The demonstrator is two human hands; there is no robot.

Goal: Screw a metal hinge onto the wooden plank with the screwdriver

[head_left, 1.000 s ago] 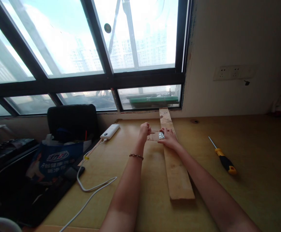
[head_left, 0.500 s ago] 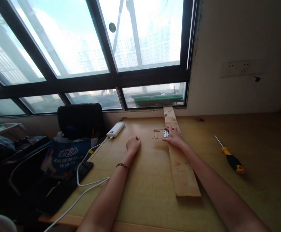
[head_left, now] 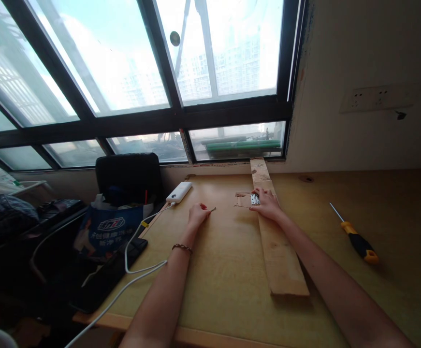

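Observation:
My left hand point(head_left: 198, 214) is closed in a pinch above the table, left of the board. From its fingertips sticks out a small thin screw point(head_left: 213, 209), pointing right. On the long wooden board point(head_left: 283, 261) lies a silver metal hinge point(head_left: 255, 199) with holes in it, at the board's left edge. The thumb and fingers of my right hand point(head_left: 268, 203) grip the hinge from both sides and rest on the board. A screwdriver point(head_left: 357, 241) with a yellow and black handle lies to the right, its shaft pointing away from me.
A white power bank point(head_left: 179, 192) with a white cable point(head_left: 137, 272) lies at the table's left side. Beyond that edge are a black chair point(head_left: 128, 179) and a blue bag point(head_left: 108, 227). The board's far end reaches the window wall. A worn patch point(head_left: 242, 198) marks the tabletop.
The whole view has shifted a little, so most things appear further right. My left fingers have turned, and more of the screw shows. My right hand stays on the hinge.

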